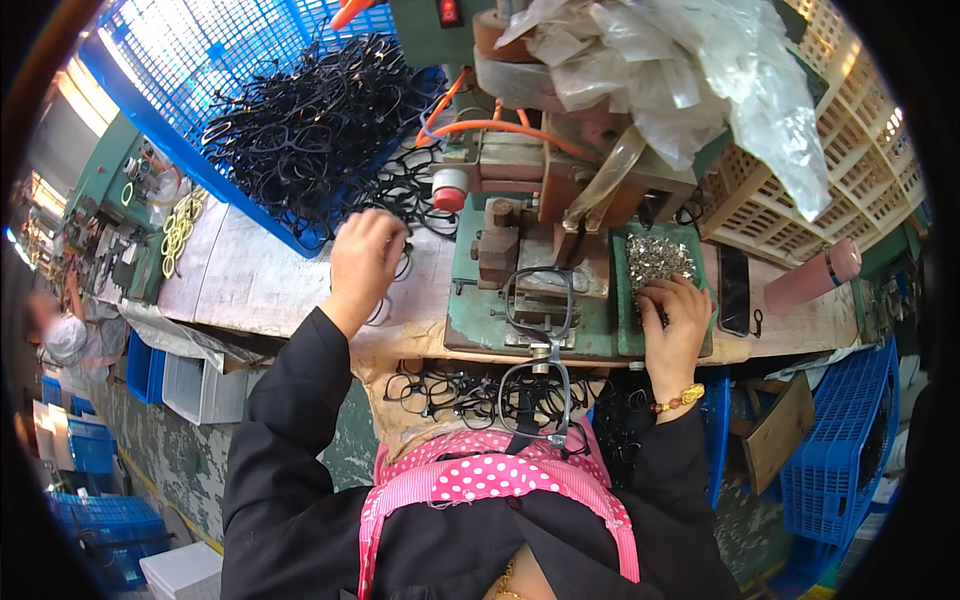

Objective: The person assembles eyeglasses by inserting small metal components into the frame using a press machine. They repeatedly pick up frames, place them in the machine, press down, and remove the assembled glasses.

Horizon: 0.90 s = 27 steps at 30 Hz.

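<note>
My left hand [366, 262] is over the table beside the press, its fingers curled together. Thin dark rims show beside and below it; whether the fingers hold one is unclear. My right hand [676, 322] reaches into a green tray [627, 338] of small shiny metal parts [660, 257]. Its thumb and fingers come together at the parts, and anything between the tips is hidden. Between my hands, a dark eyeglass frame [571, 385] stands lengthwise at the press [500, 245], one rim at the fixture and the other hanging over the table's front edge.
A blue basket [262, 215] heaped with black eyeglass frames [310, 125] stands back left. More frames [440, 392] lie before my apron. A clear plastic bag [690, 70] drapes over the press. At right are a phone [734, 288], a pink bottle [815, 277] and a cream crate [800, 180].
</note>
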{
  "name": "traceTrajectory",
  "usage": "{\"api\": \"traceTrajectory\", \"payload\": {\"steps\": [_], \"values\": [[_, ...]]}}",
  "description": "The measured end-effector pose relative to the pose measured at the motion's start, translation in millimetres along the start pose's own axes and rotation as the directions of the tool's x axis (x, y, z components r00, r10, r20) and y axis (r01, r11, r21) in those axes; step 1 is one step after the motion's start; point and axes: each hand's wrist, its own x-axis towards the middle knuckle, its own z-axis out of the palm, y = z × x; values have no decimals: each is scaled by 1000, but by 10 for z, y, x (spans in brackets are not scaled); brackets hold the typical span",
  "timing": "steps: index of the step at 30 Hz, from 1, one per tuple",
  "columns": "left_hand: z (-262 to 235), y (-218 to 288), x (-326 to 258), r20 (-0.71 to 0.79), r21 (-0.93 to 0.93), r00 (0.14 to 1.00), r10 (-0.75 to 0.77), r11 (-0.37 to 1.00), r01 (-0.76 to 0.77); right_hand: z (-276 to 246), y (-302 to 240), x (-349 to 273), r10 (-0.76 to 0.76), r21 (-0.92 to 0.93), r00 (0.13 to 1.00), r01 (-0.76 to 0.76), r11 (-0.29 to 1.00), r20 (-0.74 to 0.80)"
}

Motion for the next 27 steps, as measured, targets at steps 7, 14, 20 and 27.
{"api": "traceTrajectory", "payload": {"steps": [7, 14, 20, 27], "values": [[-380, 208, -175, 171, -808, 753, -636, 347, 476, -97, -144, 28, 207, 305, 977, -211, 929, 44], [-572, 292, -621, 621, -220, 411, -667, 355, 909, -151, -173, 15, 195, 402, 981, -178, 898, -3], [-750, 390, -416, 587, -753, 609, -534, -83, 652, -196, -429, 157, 289, 670, 954, -263, 695, 75], [-929, 1165, 54, 105, -961, 857, -504, 171, 219, -172, -947, 398, 222, 824, 974, -162, 543, 45]]}}
